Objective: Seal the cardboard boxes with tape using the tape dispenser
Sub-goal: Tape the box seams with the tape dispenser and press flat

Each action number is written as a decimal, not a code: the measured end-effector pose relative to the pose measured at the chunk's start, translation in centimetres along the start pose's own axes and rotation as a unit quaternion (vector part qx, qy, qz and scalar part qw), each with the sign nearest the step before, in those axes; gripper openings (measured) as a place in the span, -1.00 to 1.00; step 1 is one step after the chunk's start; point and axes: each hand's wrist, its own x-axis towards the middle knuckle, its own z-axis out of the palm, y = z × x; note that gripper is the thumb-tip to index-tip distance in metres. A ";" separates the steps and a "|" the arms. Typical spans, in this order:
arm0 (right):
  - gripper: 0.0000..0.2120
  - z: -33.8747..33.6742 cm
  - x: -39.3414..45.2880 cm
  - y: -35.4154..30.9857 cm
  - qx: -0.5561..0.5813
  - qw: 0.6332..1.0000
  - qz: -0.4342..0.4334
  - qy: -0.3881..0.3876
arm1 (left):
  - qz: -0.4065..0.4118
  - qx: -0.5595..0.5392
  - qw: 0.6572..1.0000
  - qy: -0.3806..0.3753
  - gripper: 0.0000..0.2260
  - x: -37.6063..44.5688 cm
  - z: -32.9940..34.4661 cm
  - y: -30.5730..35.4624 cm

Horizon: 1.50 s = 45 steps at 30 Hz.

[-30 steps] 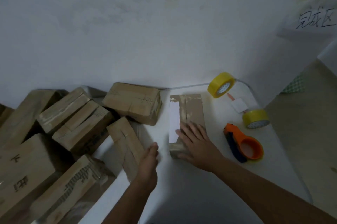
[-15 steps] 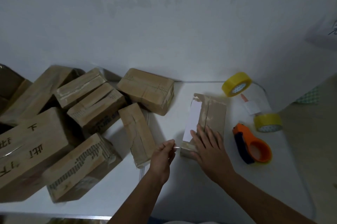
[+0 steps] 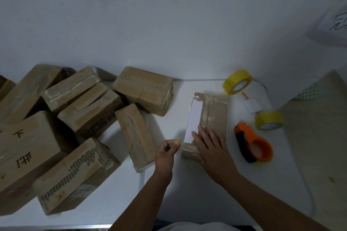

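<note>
1. One cardboard box (image 3: 216, 112) is being worked on: it lies lengthwise on the white table (image 3: 206, 193), right of centre, with a white label (image 3: 194, 119) along its left top and its centre seam showing.
2. The right hand (image 3: 210, 148) lies flat on the near end of the box, fingers straight and spread, pressing it down.
3. The left hand (image 3: 167, 152) hovers just left of the box's near corner, fingers curled with the tips pinched together; something thin may be held there, but I cannot tell what.
4. The orange tape dispenser (image 3: 252, 142) lies on the table just right of the box, touched by neither hand.
5. To do this step well, I judge the flat hand should hold the flaps closed and level while the other fetches the dispenser, then lay the tape straight along the seam and over both ends.
6. Two yellow tape rolls (image 3: 237, 82) (image 3: 268, 120) and a small white roll (image 3: 252, 105) sit beyond the dispenser, near the table's right edge.
7. A heap of other cardboard boxes (image 3: 75, 118) crowds the left of the table; the closest, a narrow box (image 3: 136, 135), lies near the left hand and could limit room on that side.
8. The wall (image 3: 169, 24) is close behind the box's far end.
</note>
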 end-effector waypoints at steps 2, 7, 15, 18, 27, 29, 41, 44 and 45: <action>-0.40 0.2 0.0 0.0 0.006 1.000 0.000 -0.001 | 0.005 0.009 1.000 -0.022 -0.91 0.5 0.3 -0.4; -0.42 0.2 0.1 -0.1 0.007 1.000 0.009 0.004 | 0.008 0.020 0.999 -0.035 -0.92 1.1 0.7 -0.6; -0.41 0.2 0.1 -0.3 0.004 1.000 0.016 0.007 | 0.019 0.145 0.988 -0.048 -0.89 1.2 0.7 -0.2; -0.41 0.1 0.1 -0.3 0.007 1.000 0.016 0.009 | 0.020 0.168 0.985 -0.039 -0.92 1.0 1.0 -0.5; -0.41 -0.2 0.0 -0.3 0.011 1.000 0.011 0.006 | 0.025 0.244 0.969 0.027 -0.87 1.6 0.8 1.0; -0.41 -0.1 0.0 -0.3 0.016 1.000 0.012 0.012 | 0.039 0.255 0.966 0.035 -0.79 0.6 -0.3 1.5; -0.41 -0.1 0.1 -0.4 0.003 1.000 0.012 0.009 | 0.180 0.443 0.828 -0.292 -0.38 -0.6 -1.4 4.7; -0.41 -0.3 0.1 -0.3 0.004 1.000 0.007 0.007 | 0.201 0.525 0.764 -0.317 -0.32 1.9 -1.5 6.7; -0.41 -0.3 0.1 -0.3 0.006 1.000 0.006 0.008 | 0.207 0.555 0.739 -0.320 -0.30 2.6 -1.4 7.3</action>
